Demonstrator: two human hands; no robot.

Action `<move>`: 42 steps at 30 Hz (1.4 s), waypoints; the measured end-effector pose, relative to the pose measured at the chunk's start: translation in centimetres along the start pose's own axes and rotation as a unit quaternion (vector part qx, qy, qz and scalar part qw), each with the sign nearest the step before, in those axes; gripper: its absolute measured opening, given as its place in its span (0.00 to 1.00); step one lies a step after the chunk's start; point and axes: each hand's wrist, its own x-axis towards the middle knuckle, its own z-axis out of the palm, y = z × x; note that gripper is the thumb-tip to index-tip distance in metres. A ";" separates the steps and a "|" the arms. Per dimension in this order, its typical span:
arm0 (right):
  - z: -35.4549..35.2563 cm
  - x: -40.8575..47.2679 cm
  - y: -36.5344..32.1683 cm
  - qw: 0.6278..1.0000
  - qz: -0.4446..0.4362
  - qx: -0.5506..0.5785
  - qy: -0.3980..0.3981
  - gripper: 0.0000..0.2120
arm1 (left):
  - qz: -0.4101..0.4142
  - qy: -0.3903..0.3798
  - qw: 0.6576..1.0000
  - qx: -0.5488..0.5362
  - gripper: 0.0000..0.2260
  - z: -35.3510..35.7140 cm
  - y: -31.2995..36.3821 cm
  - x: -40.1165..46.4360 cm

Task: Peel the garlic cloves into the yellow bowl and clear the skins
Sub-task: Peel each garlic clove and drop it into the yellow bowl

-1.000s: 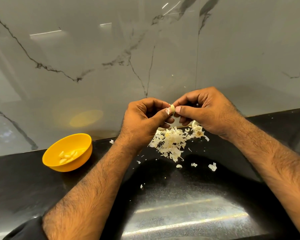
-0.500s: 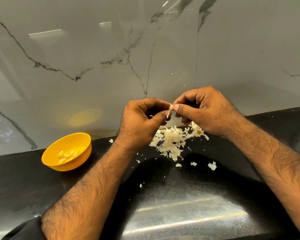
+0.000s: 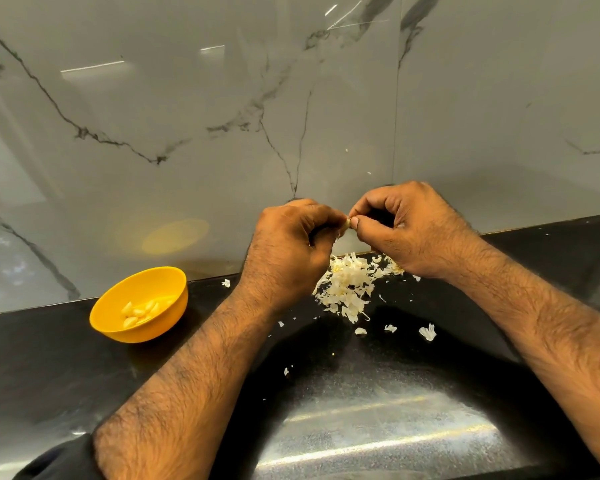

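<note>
A small pale garlic clove point(image 3: 345, 224) is held in the air between both hands, mostly hidden by fingertips. My left hand point(image 3: 288, 247) grips it from the left with curled fingers. My right hand point(image 3: 406, 230) pinches its right end between thumb and forefinger. Directly below the hands lies a heap of white garlic skins point(image 3: 347, 285) on the black counter. The yellow bowl point(image 3: 108, 317) stands to the left near the wall and holds several peeled cloves point(image 3: 141, 311).
Loose skin flakes point(image 3: 427, 332) are scattered on the black counter point(image 3: 49, 368) in front of the heap and near the bowl. A glossy grey marble wall point(image 3: 222, 133) rises right behind the counter.
Both hands stay together on the clove; the left hand has rolled slightly so its thumb now hides more of the clove. The bowl and skin heap have not moved.
</note>
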 end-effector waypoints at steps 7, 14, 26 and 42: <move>0.0 0.0 0.1 0.993 0.045 0.110 -0.001 0.06 | -0.092 -0.008 0.985 -0.148 0.10 0.1 -0.2 -0.2; 0.8 0.2 0.5 0.933 0.127 0.335 -0.019 0.07 | -0.113 -0.021 0.968 -0.224 0.09 0.3 0.0 -0.1; 0.1 0.4 1.0 0.973 0.188 0.118 -0.061 0.08 | -0.168 0.028 0.932 -0.321 0.08 -0.3 -0.1 0.0; -0.3 -0.1 0.3 0.999 -0.026 0.028 0.011 0.03 | -0.156 -0.009 0.956 -0.248 0.07 -0.2 -0.1 0.1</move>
